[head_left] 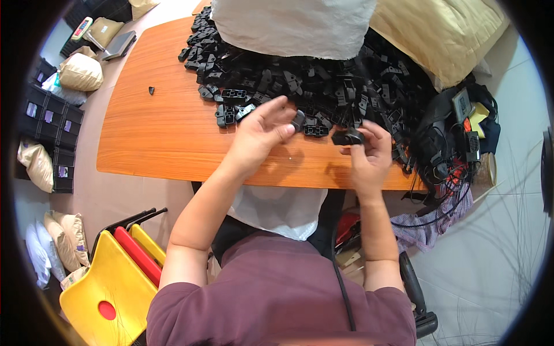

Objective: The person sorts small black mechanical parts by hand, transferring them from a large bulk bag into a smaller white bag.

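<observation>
A large pile of small black plastic parts (271,81) covers the far side of the wooden table (144,127). At the pile's near edge my left hand (262,132) pinches a small rounded black plastic piece (298,120) between thumb and fingers, the other fingers raised. To its right, my right hand (370,154) is closed on a longer black plastic part (347,137) with a rounded end, held just over the table. The two held pieces are apart. Blur hides the finer shape of both.
A white sack (294,29) and a yellowish sack (441,34) lie against the pile. One loose black piece (151,90) sits at the table's left. A black bag with cables (456,132) is at the right. Yellow and red chairs (109,282) stand lower left.
</observation>
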Available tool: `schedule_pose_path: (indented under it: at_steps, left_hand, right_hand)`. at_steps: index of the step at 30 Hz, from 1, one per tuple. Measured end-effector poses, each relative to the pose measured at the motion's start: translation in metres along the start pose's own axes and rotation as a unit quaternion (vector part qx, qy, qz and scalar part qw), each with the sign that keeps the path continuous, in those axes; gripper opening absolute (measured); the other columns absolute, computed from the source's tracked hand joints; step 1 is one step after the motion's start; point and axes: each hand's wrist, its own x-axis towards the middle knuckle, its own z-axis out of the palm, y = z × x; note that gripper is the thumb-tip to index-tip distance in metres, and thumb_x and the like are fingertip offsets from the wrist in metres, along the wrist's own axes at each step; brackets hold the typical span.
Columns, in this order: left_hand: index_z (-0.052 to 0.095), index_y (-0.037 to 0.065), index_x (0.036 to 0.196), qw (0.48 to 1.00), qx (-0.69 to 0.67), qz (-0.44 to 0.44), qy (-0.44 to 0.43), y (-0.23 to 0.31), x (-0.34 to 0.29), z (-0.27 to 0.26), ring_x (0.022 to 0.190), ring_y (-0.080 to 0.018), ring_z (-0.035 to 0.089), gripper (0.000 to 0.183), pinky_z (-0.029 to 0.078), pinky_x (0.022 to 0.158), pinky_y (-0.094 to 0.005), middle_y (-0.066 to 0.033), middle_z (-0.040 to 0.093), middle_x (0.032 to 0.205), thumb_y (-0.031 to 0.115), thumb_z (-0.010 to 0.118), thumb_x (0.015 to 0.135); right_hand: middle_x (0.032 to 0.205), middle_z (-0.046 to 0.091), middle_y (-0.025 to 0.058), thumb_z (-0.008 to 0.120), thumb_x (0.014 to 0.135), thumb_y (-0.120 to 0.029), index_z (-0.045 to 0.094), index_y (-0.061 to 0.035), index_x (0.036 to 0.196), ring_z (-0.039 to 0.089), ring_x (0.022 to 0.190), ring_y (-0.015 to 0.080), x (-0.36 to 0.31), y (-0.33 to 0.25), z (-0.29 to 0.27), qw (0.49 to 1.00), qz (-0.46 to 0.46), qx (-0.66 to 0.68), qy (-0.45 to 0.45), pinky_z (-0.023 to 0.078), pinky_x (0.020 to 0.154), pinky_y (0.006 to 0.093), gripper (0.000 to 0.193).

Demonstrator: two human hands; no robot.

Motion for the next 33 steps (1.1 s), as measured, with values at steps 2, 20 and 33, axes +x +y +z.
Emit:
schedule_pose_path:
  at_steps: [2,20,33]
  left_hand:
    - [0.029,0.002,0.135,0.985,-0.115,-0.062,-0.114,-0.001,-0.011,0.004,0.086,-0.0113,0.057,0.061,0.047,0.077,-0.0243,-0.0089,0.058,0.107,0.004,0.060,0.082]
    - [0.054,0.003,0.118,0.991,-0.103,0.030,-0.083,0.008,-0.022,0.016,0.079,-0.0082,0.056,0.036,0.048,0.069,-0.0219,-0.0033,0.061,0.093,0.005,0.061,0.083]
    - [0.040,-0.003,0.127,0.991,-0.083,0.058,-0.082,-0.005,-0.045,0.018,0.103,-0.0133,0.053,0.045,0.043,0.090,-0.0274,-0.0095,0.054,0.116,0.002,0.056,0.085]
  right_hand:
    - [0.098,0.059,0.0095,0.048,0.083,0.007,0.052,0.0015,0.110,0.060,0.084,0.0155,-0.002,-0.013,0.023,0.969,0.027,0.238,0.067,0.054,0.069,0.0276,0.028]
    - [0.107,0.059,0.0140,0.059,0.083,0.000,0.053,0.0049,0.113,0.058,0.095,0.0189,-0.026,-0.030,0.033,0.970,-0.033,0.229,0.079,0.047,0.082,0.0282,0.032]
    - [0.094,0.060,0.0169,0.067,0.065,0.007,0.060,0.0039,0.099,0.060,0.079,0.0310,-0.021,-0.024,0.032,0.948,-0.301,-0.106,-0.013,0.050,0.067,0.0354,0.035]
